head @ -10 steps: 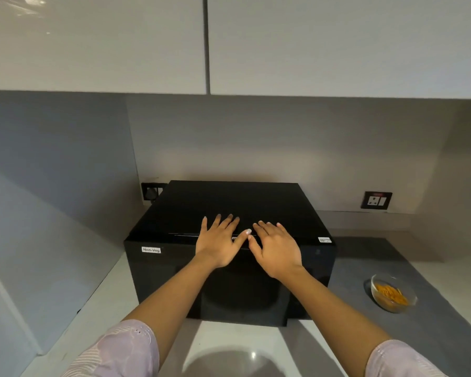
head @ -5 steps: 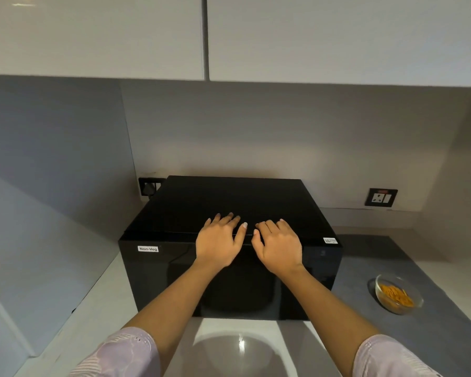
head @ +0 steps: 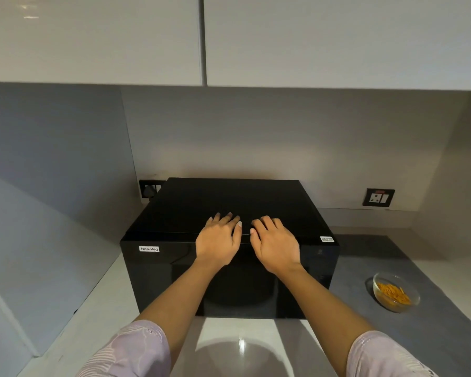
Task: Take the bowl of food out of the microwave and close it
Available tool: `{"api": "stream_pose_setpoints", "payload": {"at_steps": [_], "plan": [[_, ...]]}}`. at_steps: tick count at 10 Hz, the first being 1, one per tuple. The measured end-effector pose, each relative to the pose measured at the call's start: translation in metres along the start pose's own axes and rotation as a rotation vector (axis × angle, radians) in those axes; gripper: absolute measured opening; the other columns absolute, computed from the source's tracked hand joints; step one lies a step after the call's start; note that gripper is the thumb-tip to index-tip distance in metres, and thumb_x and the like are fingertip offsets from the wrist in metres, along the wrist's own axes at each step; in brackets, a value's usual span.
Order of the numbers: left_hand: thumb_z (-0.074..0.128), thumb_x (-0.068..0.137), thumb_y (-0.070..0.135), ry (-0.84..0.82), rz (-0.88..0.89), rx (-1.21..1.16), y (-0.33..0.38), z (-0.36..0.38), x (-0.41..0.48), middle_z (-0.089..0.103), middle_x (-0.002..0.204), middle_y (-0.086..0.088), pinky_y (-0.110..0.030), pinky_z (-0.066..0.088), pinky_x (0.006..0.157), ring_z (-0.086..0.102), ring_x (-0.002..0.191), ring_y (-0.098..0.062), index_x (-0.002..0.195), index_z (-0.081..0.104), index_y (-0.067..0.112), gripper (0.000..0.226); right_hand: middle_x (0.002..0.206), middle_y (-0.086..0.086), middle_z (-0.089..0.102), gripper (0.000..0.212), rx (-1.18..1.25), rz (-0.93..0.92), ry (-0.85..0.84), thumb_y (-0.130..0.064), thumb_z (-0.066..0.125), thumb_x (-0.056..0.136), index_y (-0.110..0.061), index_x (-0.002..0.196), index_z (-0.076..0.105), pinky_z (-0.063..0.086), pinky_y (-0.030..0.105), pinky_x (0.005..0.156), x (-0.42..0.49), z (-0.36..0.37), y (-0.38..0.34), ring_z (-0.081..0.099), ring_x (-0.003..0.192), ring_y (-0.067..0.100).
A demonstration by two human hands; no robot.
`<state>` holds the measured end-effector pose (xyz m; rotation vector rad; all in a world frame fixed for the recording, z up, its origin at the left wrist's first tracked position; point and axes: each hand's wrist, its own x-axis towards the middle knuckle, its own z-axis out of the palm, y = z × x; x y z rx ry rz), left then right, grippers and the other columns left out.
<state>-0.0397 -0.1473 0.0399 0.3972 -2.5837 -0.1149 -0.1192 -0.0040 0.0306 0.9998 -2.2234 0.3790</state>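
At the upper front edge of the microwave [head: 229,268], both hands lie flat and empty, fingers spread over the top of the door. Left hand [head: 218,240] and right hand [head: 276,244] sit side by side, nearly touching. The door appears shut. The bowl of food [head: 394,293] stands on the tabletop [head: 433,322], well right of the microwave, nearer the right hand.

Pale counter [head: 98,300] carries the microwave [head: 229,268] and, apparently glass, bowl [head: 396,292].
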Motion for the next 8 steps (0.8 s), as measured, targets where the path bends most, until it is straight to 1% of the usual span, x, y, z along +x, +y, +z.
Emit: {"api": "stream_pose_setpoints", "payload": {"at_steps": [1,2,3,4,5,6,7,8], "plan": [[0.015,0.102,0.037,-0.057,0.022,0.033,0.002,-0.005,-0.001,0.048,0.147,-0.003,-0.045,0.019,0.121,0.032,0.143,-0.025,0.141,0.045,0.021,0.051,0.116,0.0,0.066,0.04,0.044,0.037,-0.01,-0.04,0.029,0.099,-0.022,0.117,0.06,0.054,0.03,0.082,-0.006,-0.006,-0.004,0.063,0.105,0.016],[0.01,0.102,0.038,-0.111,0.003,0.05,0.006,-0.011,-0.003,0.042,0.152,-0.002,-0.047,0.011,0.122,0.026,0.146,-0.024,0.144,0.038,0.022,0.053,0.124,0.002,0.064,0.044,0.071,0.047,-0.039,-0.042,0.028,0.1,-0.022,0.124,0.059,0.048,0.035,0.098,-0.012,-0.012,-0.005,0.059,0.116,0.018],[0.012,0.102,0.041,-0.15,-0.007,0.095,0.009,-0.014,-0.01,0.036,0.155,-0.002,-0.052,0.007,0.122,0.023,0.147,-0.025,0.147,0.032,0.023,0.052,0.138,0.0,0.056,0.052,0.071,0.037,-0.13,-0.047,0.018,0.099,-0.025,0.134,0.051,0.037,0.038,0.11,-0.016,-0.015,-0.002,0.049,0.131,0.018],[0.014,0.101,0.046,-0.154,0.012,0.156,0.009,-0.018,-0.023,0.032,0.157,-0.003,-0.053,0.007,0.121,0.022,0.147,-0.025,0.148,0.028,0.022,0.054,0.147,-0.002,0.047,0.057,0.046,0.037,-0.189,-0.05,0.012,0.098,-0.027,0.141,0.041,0.025,0.038,0.116,-0.025,-0.019,0.003,0.038,0.139,0.018],[0.015,0.101,0.048,-0.14,0.033,0.127,0.007,-0.019,-0.035,0.028,0.159,-0.002,-0.049,0.009,0.122,0.02,0.148,-0.024,0.149,0.024,0.022,0.056,0.154,-0.003,0.037,0.055,0.027,0.034,-0.22,-0.048,0.015,0.099,-0.026,0.148,0.029,0.011,0.034,0.119,-0.042,-0.021,0.01,0.027,0.145,0.017],[0.017,0.1,0.049,-0.127,0.058,0.076,0.004,-0.021,-0.049,0.023,0.16,0.0,-0.044,0.007,0.123,0.014,0.149,-0.02,0.151,0.019,0.021,0.058,0.16,-0.004,0.023,0.058,0.032,0.055,-0.28,-0.05,0.021,0.099,-0.026,0.152,0.015,-0.002,0.033,0.119,-0.06,-0.027,0.015,0.013,0.149,0.017],[0.014,0.099,0.054,-0.138,0.091,0.053,-0.002,-0.023,-0.064,0.013,0.163,0.002,-0.042,0.0,0.123,0.002,0.15,-0.017,0.153,0.009,0.022,0.063,0.162,-0.007,0.014,0.062,0.106,0.065,-0.292,-0.054,0.021,0.098,-0.029,0.152,0.008,-0.007,0.032,0.118,-0.069,-0.036,0.015,0.001,0.149,0.013],[0.01,0.095,0.061,-0.083,0.112,0.035,-0.005,-0.034,-0.068,0.002,0.163,0.003,-0.041,-0.004,0.123,-0.008,0.149,-0.015,0.152,-0.002,0.023,0.069,0.161,-0.013,0.011,0.062,0.201,0.051,-0.253,-0.058,0.021,0.096,-0.034,0.151,0.005,-0.007,0.031,0.118,-0.066,-0.059,0.012,-0.004,0.146,0.005]]}}
